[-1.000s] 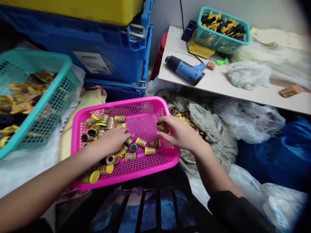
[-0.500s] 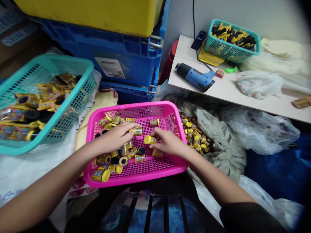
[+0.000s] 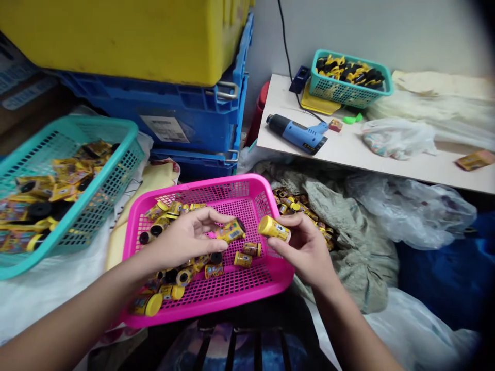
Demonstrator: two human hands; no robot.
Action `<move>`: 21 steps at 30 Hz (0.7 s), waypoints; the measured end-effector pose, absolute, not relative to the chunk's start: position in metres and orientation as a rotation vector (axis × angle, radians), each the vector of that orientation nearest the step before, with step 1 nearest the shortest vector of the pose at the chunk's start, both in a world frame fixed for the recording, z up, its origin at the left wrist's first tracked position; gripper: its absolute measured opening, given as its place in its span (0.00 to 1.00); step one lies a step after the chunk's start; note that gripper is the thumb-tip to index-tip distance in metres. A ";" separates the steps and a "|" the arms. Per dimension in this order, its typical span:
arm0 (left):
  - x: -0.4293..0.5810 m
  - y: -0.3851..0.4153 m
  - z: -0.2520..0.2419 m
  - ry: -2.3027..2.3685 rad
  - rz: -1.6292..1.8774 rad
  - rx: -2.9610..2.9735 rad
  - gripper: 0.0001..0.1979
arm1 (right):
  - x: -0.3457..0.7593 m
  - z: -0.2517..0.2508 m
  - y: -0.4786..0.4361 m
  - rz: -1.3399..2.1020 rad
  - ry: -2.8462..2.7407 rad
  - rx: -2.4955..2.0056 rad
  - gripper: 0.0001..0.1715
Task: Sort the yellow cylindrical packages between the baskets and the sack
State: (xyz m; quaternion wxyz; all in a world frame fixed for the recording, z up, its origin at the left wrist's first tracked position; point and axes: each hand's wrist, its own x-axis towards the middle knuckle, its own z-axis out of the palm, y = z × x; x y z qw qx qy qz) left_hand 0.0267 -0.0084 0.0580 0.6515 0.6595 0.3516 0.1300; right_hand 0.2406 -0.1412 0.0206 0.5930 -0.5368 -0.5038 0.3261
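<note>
A pink mesh basket (image 3: pixel 247 293) lies in front of me with several small yellow canisters (image 3: pixel 247 254) scattered in it. My left hand (image 3: pixel 185 238) is raised over the basket, its fingers closed round one yellow canister (image 3: pixel 231 231) with a dark end. My right hand (image 3: pixel 305 246) hovers at the basket's right rim and pinches another yellow-capped canister (image 3: pixel 274 228). The two canisters are held end to end, a small gap between them.
A teal basket (image 3: pixel 77 206) of yellow and black pieces stands at the left. Blue crates (image 3: pixel 174 108) and a yellow bin (image 3: pixel 127 36) are stacked behind. More canisters (image 3: pixel 301 206) lie on a grey cloth. A blue heat gun (image 3: pixel 299 135) and another teal basket (image 3: pixel 348 82) sit on the white table.
Both hands have lifted out of the pink basket, each now holding a canister picked from it. The camera has tilted and shifted a little.
</note>
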 end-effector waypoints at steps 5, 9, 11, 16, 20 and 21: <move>0.047 -0.016 0.065 0.791 0.285 1.541 0.17 | 0.251 0.013 -0.148 0.660 -1.101 -1.233 0.13; 0.066 -0.017 0.070 0.813 0.220 1.568 0.17 | 0.269 0.009 -0.162 0.544 -1.118 -1.315 0.13; 0.080 -0.018 0.072 0.806 0.168 1.590 0.18 | 0.280 0.006 -0.173 0.483 -1.103 -1.394 0.13; 0.141 -0.023 0.065 0.626 0.141 1.628 0.19 | 0.329 -0.020 -0.209 0.168 -0.984 -1.710 0.17; 0.192 -0.031 0.057 0.408 0.037 1.743 0.36 | 0.386 -0.062 -0.230 0.240 -0.898 -2.377 0.26; 0.200 -0.032 0.057 0.374 -0.004 1.827 0.36 | 0.397 -0.072 -0.233 0.290 -0.878 -2.516 0.28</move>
